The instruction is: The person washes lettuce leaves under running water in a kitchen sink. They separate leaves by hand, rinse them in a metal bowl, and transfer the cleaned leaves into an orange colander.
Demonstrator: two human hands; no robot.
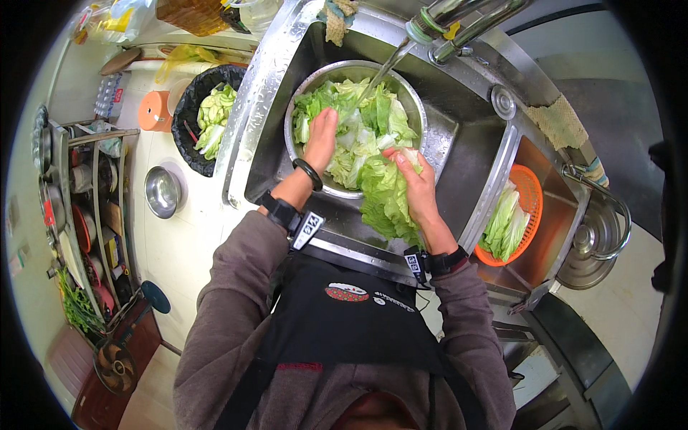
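A steel basin point(422, 115) stands in the sink, heaped with torn leaves point(344, 148) of leafy cabbage or lettuce. Water point(384, 70) runs from the tap point(424, 27) onto them. My right hand point(418, 183) grips a large green leaf point(384, 199) by its pale end, at the basin's near right rim. The leaf hangs down past the rim, over the sink. Over the left part of the basin, my left hand point(321, 137) is held out edge-on with straight fingers. No leaf shows in it; its palm side and thumb are hidden.
Right of the sink divider, an orange plastic basket point(529, 207) holds cabbage pieces point(505, 226). On the left, a black-lined bin point(188, 140) contains leaf scraps. A steel bowl point(162, 192) and an orange stool point(154, 111) stand on the floor. A cloth point(338, 21) hangs at the sink's back edge.
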